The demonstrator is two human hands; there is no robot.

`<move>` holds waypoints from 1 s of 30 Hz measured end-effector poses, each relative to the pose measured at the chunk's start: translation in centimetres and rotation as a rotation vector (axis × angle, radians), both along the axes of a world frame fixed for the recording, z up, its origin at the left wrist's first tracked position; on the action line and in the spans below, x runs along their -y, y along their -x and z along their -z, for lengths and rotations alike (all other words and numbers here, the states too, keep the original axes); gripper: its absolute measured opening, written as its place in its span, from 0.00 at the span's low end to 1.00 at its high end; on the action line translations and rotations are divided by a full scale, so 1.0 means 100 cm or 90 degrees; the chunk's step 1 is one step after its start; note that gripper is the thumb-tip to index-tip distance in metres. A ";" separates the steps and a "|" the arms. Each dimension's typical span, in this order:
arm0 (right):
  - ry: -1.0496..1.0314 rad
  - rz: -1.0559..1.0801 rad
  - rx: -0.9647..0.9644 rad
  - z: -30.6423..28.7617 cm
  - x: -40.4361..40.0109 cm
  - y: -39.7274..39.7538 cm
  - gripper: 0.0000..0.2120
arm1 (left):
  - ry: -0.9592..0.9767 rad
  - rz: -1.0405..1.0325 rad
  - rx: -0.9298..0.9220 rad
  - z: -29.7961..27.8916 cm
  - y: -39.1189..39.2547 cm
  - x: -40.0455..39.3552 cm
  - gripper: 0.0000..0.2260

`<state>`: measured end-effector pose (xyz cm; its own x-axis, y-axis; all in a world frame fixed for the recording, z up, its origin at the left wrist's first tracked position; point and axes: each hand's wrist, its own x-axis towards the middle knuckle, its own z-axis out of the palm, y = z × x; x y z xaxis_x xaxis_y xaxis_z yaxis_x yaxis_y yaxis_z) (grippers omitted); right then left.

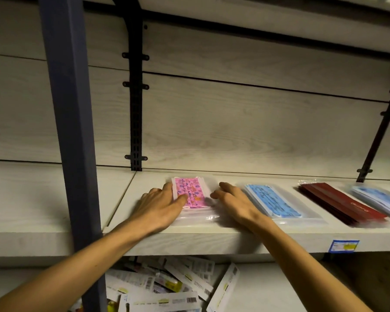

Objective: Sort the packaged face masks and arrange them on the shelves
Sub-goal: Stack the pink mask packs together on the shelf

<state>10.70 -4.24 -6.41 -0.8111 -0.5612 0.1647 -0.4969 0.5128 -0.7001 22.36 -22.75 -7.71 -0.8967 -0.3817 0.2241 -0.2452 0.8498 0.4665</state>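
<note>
**Fingers flat on pink pack, squaring it on the shelf**

Fingers (180, 197) of the left hand (160, 206) lie straight on the pink mask pack (190, 192), thumb pressing the printed face; no curl, no pinch. Right hand (232, 200) is spread too, fingertips at the pack's right edge on the clear wrapper, holding nothing. Looks like a two-sided nudge: one hand pins, the other aligns.

Pack sits flat on the shelf (189, 244), well back from the front lip, long side running front to back, same as its neighbours. Right of it: blue mask pack (273, 202), dark red pack (340, 203), another blue pack (378, 199) at the frame edge. So one type per slot, in a row; pink is the leftmost so far.

Clearance:
- Gap between pink and blue is just the right hand's width; wrappers near, not touching as far as I can tell.
- Left of pink: bare shelf up to the blue-grey upright (72, 131), room for more slots.
- Back panel close behind the pack; little room to push deeper.
- Slick wrapper will probably slide easily.

Below the shelf, a loose heap of unsorted packs (167, 287). Plenty left to do.
</note>
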 end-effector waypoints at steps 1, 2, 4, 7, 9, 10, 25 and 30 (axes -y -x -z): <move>-0.019 -0.008 -0.002 0.000 0.000 0.000 0.21 | 0.000 -0.002 -0.003 0.000 0.000 -0.001 0.24; -0.031 -0.013 -0.012 0.000 0.000 -0.001 0.24 | -0.004 -0.005 -0.003 0.001 0.000 -0.002 0.24; -0.056 -0.005 -0.078 -0.001 0.000 -0.004 0.30 | -0.004 -0.017 -0.018 0.001 -0.002 -0.003 0.24; -0.102 -0.001 -0.283 0.001 -0.007 -0.016 0.33 | 0.071 0.010 -0.155 0.000 -0.011 -0.008 0.25; -0.136 -0.041 -0.343 0.004 -0.010 -0.028 0.31 | 0.154 0.072 -0.194 0.002 -0.019 -0.011 0.24; -0.154 -0.054 -0.345 0.005 -0.010 -0.032 0.29 | 0.178 0.097 -0.180 0.005 -0.022 -0.013 0.23; -0.097 0.012 -0.413 0.000 -0.011 -0.075 0.25 | 0.388 0.187 -0.152 -0.007 -0.091 -0.013 0.27; -0.051 0.003 -0.553 0.002 0.025 -0.161 0.24 | 0.593 0.278 -0.206 -0.019 -0.180 0.033 0.26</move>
<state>26.78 -6.76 -6.63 -0.4193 -0.5946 0.6861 -0.8358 0.5479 -0.0359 40.33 -26.06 -5.79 -0.7604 0.4003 0.5114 0.1848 0.8882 -0.4205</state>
